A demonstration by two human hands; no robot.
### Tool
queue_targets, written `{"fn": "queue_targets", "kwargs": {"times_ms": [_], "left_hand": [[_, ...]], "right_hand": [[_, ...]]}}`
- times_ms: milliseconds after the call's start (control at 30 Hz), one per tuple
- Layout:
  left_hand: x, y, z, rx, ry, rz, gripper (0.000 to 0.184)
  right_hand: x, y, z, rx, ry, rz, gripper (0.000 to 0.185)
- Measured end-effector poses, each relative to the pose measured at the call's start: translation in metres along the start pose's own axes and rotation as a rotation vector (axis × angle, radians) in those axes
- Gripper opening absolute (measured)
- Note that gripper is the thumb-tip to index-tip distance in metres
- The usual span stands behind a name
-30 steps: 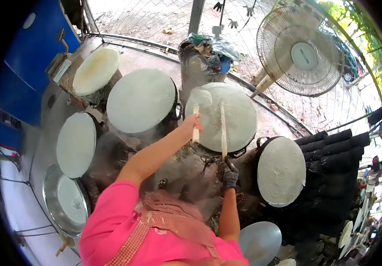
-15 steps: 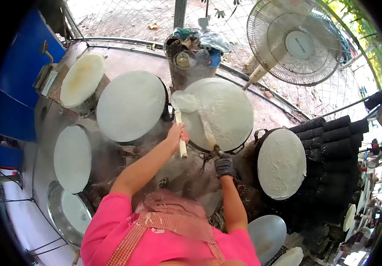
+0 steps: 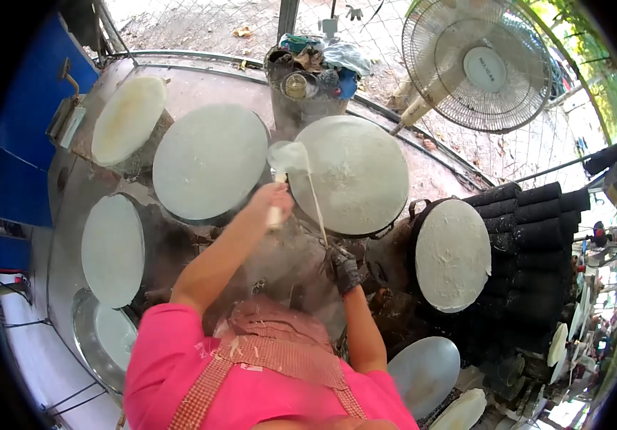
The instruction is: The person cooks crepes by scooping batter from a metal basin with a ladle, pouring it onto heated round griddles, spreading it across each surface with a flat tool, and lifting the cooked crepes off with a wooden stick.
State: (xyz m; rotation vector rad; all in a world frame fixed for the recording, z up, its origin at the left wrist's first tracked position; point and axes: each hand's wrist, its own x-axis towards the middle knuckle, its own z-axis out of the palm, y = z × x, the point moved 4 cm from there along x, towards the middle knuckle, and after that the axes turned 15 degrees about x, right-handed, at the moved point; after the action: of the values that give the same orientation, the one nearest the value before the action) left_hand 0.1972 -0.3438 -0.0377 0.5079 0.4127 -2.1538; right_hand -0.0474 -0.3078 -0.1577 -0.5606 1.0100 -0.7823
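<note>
My bare left hand (image 3: 275, 199) is closed around the pale wooden handle of a ladle (image 3: 292, 157), whose rounded head is coated white. That head lies over the left edge of a large round griddle (image 3: 365, 175) covered with a thin white layer of batter. My right hand (image 3: 343, 268), in a dark grey glove, grips a long thin flat stick (image 3: 315, 193). The stick is seen nearly edge-on, with its upper end by the ladle's head. Left of these is another round white-covered griddle (image 3: 210, 162).
More round white-covered pans stand left (image 3: 113, 251) and right (image 3: 453, 256). A metal basin (image 3: 88, 337) sits lower left, and a bare grey lid (image 3: 426, 376) lower right. A fan (image 3: 484, 68), a cluttered bin (image 3: 301, 107) and dark stacked rolls (image 3: 530, 236) surround the griddles. Haze hangs near my arms.
The stick has swung left off the griddle's middle and turned edge-on. My gloved hand has moved left and slightly down. My left hand has shifted a little left and up with the ladle.
</note>
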Motion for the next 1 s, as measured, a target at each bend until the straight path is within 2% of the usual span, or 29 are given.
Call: {"fn": "queue_targets", "kwargs": {"times_ms": [67, 133, 167, 267, 300, 333, 400, 467, 533, 600, 633, 700, 733, 867, 900, 1000], "left_hand": [[-0.079, -0.022, 0.014, 0.666, 0.152, 0.348, 0.034], [-0.100, -0.042, -0.024, 0.218, -0.122, 0.094, 0.043], [-0.111, -0.046, -0.026, 0.136, -0.103, 0.037, 0.042], [-0.154, -0.061, -0.008, -0.124, -0.085, -0.066, 0.040], [-0.163, -0.064, -0.004, -0.108, -0.071, -0.054, 0.040], [-0.173, -0.069, -0.002, -0.092, -0.058, -0.042, 0.040], [-0.201, -0.081, 0.007, -0.117, -0.195, 0.019, 0.040], [-0.216, -0.089, -0.021, 0.127, -0.643, -0.047, 0.042], [-0.221, -0.094, -0.055, 0.191, -0.460, 0.144, 0.045], [-0.233, -0.095, -0.048, 0.000, -0.369, 0.051, 0.046], [-0.236, -0.098, -0.050, -0.080, -0.319, 0.014, 0.047], [-0.244, -0.103, -0.058, -0.221, -0.209, -0.037, 0.047], [-0.249, -0.108, -0.069, -0.258, -0.225, -0.059, 0.043], [-0.288, -0.152, -0.092, -0.313, -0.309, -0.005, 0.034], [-0.294, -0.164, -0.106, -0.326, -0.209, 0.085, 0.035], [-0.318, -0.212, -0.140, -0.357, -0.287, 0.265, 0.025]], "right_hand": [[-0.048, -0.035, 0.037, 0.109, -0.022, 0.050, 0.025], [-0.066, -0.049, 0.051, 0.030, -0.109, -0.244, 0.027], [-0.072, -0.052, 0.057, -0.080, -0.104, -0.387, 0.029], [-0.038, -0.031, 0.027, -0.027, -0.094, -0.368, 0.037], [-0.024, -0.033, 0.012, 0.233, -0.191, -0.195, 0.037], [-0.018, -0.035, 0.008, -0.073, -0.097, -0.252, 0.037], [-0.012, -0.049, 0.012, -0.726, 0.129, -0.291, 0.039], [-0.031, -0.082, 0.036, -1.342, 0.235, -0.467, 0.041], [-0.027, -0.084, 0.020, -1.168, 0.286, -0.392, 0.041], [-0.020, -0.082, 0.019, -0.954, 0.339, -0.284, 0.043], [-0.023, -0.076, 0.029, -0.983, 0.290, -0.480, 0.046], [-0.050, -0.076, 0.056, -1.240, 0.369, -0.372, 0.031], [-0.058, -0.076, 0.064, -1.366, 0.401, -0.323, 0.025], [-0.045, -0.091, 0.007, -1.531, 0.599, -0.249, 0.021], [-0.042, -0.102, -0.003, -1.538, 0.634, -0.289, 0.020], [-0.040, -0.125, -0.004, -1.478, 0.662, -0.638, 0.018]]}}
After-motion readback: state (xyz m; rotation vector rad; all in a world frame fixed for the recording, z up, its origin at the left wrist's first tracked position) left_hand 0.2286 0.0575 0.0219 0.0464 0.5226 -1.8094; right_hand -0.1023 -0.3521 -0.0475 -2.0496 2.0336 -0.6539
